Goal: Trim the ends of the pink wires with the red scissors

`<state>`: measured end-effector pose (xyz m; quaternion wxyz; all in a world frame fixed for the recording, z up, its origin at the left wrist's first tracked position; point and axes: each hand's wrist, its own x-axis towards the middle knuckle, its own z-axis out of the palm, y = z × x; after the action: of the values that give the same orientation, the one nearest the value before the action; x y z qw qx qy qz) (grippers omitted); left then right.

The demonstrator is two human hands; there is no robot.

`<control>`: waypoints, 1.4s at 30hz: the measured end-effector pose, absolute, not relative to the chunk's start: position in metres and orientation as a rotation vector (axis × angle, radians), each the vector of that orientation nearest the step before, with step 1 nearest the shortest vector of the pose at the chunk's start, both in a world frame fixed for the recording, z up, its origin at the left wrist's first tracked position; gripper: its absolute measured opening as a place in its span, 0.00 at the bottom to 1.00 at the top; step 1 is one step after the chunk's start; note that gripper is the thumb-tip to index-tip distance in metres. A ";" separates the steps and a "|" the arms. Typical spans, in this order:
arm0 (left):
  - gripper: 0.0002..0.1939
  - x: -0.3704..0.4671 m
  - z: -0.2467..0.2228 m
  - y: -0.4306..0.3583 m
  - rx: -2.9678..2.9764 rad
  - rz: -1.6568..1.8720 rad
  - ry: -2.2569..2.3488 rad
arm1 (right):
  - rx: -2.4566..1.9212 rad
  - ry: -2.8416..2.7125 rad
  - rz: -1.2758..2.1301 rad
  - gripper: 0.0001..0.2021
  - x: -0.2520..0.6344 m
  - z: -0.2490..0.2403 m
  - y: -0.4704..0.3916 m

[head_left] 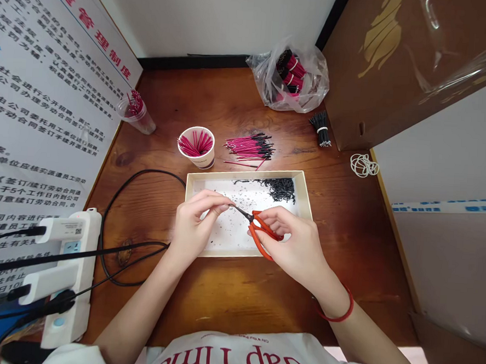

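My right hand [293,237] is closed around the orange handles of a pair of scissors [262,232]. Their narrow dark blades point left, with the tips at the fingertips of my left hand [197,220]. Thumb and forefinger of that hand are pinched together; whatever sits between them is too small to make out. Both hands are over a shallow cream box [306,199] with a white floor. Tiny bits are scattered across it, and black curly scraps [282,190] are heaped in its far right corner.
Behind the box lie pink wire-like pieces with black ends [249,146], beside a paper cup [195,160] of pink ones. Farther off are a plastic cup [142,122], a clear bag [315,85], a black bundle [321,129] and white bands [364,166]. Cables and a power strip [70,281] occupy the left.
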<state>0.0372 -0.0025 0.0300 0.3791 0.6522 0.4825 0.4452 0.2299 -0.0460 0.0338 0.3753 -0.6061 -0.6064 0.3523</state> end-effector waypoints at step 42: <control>0.10 0.038 0.030 -0.003 1.678 1.126 1.240 | -1.548 -1.582 0.894 0.03 0.229 0.039 -0.046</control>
<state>0.0378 -0.0029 0.0305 0.3759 0.6558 0.4846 0.4402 0.2291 -0.0459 0.0393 0.3684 -0.6028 -0.6162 0.3481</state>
